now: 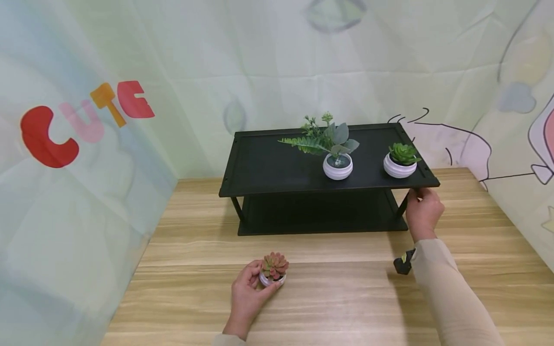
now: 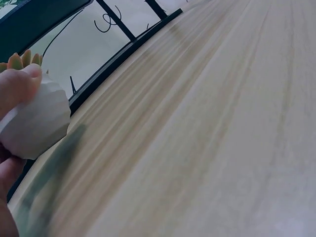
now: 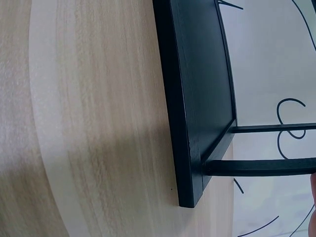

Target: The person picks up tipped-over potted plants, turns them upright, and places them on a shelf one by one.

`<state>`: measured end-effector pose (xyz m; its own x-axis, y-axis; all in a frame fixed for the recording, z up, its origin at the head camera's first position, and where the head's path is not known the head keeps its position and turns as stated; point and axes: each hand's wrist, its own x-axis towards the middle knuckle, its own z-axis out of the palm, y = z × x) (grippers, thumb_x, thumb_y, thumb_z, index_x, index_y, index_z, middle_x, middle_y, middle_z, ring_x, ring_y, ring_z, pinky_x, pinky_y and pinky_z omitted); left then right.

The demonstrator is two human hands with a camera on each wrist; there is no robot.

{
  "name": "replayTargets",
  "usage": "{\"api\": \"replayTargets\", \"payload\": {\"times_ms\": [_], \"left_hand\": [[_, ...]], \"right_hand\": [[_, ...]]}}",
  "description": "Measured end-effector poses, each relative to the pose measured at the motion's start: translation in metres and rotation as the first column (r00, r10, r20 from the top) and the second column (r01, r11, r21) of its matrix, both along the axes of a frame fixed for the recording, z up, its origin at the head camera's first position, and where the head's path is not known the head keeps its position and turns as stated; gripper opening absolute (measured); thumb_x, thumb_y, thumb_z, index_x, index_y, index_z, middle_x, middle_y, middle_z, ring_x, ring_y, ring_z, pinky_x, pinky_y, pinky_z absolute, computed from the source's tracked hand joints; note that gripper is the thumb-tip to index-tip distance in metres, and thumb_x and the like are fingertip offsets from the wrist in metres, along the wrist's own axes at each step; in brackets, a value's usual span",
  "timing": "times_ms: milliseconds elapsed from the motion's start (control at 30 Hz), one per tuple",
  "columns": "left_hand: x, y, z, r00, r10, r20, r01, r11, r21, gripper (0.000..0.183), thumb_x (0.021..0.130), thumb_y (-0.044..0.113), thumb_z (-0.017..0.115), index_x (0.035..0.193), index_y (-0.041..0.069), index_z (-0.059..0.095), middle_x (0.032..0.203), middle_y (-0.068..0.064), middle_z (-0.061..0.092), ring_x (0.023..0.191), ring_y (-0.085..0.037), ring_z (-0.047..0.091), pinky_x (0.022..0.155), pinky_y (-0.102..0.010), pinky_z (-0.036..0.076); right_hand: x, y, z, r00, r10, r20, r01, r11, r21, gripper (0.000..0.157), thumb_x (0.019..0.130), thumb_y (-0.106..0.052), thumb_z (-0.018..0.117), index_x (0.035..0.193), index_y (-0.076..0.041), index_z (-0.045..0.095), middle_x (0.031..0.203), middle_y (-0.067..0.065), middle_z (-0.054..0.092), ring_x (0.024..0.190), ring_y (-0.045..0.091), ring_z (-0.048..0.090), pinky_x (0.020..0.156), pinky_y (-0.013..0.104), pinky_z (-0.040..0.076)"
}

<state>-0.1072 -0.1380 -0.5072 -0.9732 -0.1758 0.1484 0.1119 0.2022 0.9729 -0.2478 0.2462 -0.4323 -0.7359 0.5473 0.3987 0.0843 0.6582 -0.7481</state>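
My left hand (image 1: 247, 299) grips a small white pot (image 2: 42, 118) with a reddish succulent (image 1: 274, 265) in it, thumb and fingers on either side. The pot is close over the wooden table, in front of a black two-tier shelf (image 1: 272, 166). At the shelf's front right corner, my right hand (image 1: 425, 211) holds the black post (image 3: 261, 167) just below the top board. Only a sliver of that hand's fingers shows at the right wrist view's edge. Its fingertips are partly hidden under the top board in the head view.
On the top board stand a white pot with mixed green leaves (image 1: 337, 167) and, near the right end, another with a green succulent (image 1: 400, 168). A printed cloth (image 1: 277, 81) hangs behind and on both sides. A black device (image 1: 404, 263) sits at my right wrist.
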Motion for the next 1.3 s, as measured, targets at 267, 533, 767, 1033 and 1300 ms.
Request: {"api": "replayTargets", "payload": {"times_ms": [267,533,767,1033,1300], "left_hand": [[0.002,-0.001,-0.002,0.999,-0.002,0.039,0.003,1.0,-0.022,0.043,0.058,0.005,0.085,0.089,-0.004,0.058,0.12,-0.019,0.058,0.11,-0.034,0.057,0.088,-0.024,0.045],[0.003,-0.001,-0.003,0.997,-0.023,0.068,0.022,1.0,0.014,0.041,0.059,0.003,0.084,0.088,-0.004,0.056,0.12,-0.019,0.056,0.111,-0.033,0.057,0.089,-0.027,0.044],[0.008,-0.002,-0.002,0.993,-0.057,0.1,0.057,0.998,0.003,0.043,0.059,0.008,0.085,0.088,-0.002,0.055,0.118,-0.018,0.057,0.109,-0.029,0.059,0.087,-0.024,0.046],[0.009,-0.003,-0.006,0.995,-0.064,0.078,0.064,0.998,-0.007,0.042,0.059,0.006,0.084,0.087,0.0,0.054,0.117,-0.018,0.056,0.108,-0.03,0.059,0.086,-0.023,0.047],[0.013,-0.005,-0.004,0.991,-0.029,0.128,0.045,0.991,-0.129,0.067,0.055,0.017,0.087,0.111,0.001,0.053,0.123,-0.024,0.055,0.115,-0.037,0.054,0.089,-0.03,0.046]], "right_hand": [[-0.001,0.001,-0.001,1.0,-0.008,0.0,0.008,1.0,-0.004,0.024,0.09,-0.01,0.051,0.093,0.01,0.063,0.094,0.029,0.062,0.092,0.043,0.055,0.083,0.05,0.035],[-0.002,0.002,0.0,1.0,-0.01,0.013,0.01,1.0,-0.021,0.026,0.091,-0.012,0.05,0.095,0.01,0.063,0.096,0.028,0.063,0.095,0.043,0.056,0.085,0.05,0.036],[-0.002,0.001,0.0,1.0,-0.004,0.004,0.004,1.0,-0.02,0.026,0.092,-0.012,0.05,0.096,0.01,0.063,0.096,0.028,0.063,0.095,0.042,0.056,0.085,0.049,0.036],[-0.002,0.002,-0.002,0.999,-0.008,-0.035,0.008,1.0,0.008,0.024,0.09,-0.01,0.051,0.09,0.011,0.063,0.092,0.029,0.063,0.091,0.043,0.056,0.082,0.05,0.036],[-0.001,0.002,-0.003,1.0,-0.001,-0.029,0.001,1.0,0.01,0.023,0.09,-0.01,0.051,0.091,0.011,0.063,0.092,0.029,0.063,0.091,0.043,0.056,0.082,0.05,0.036]]}}
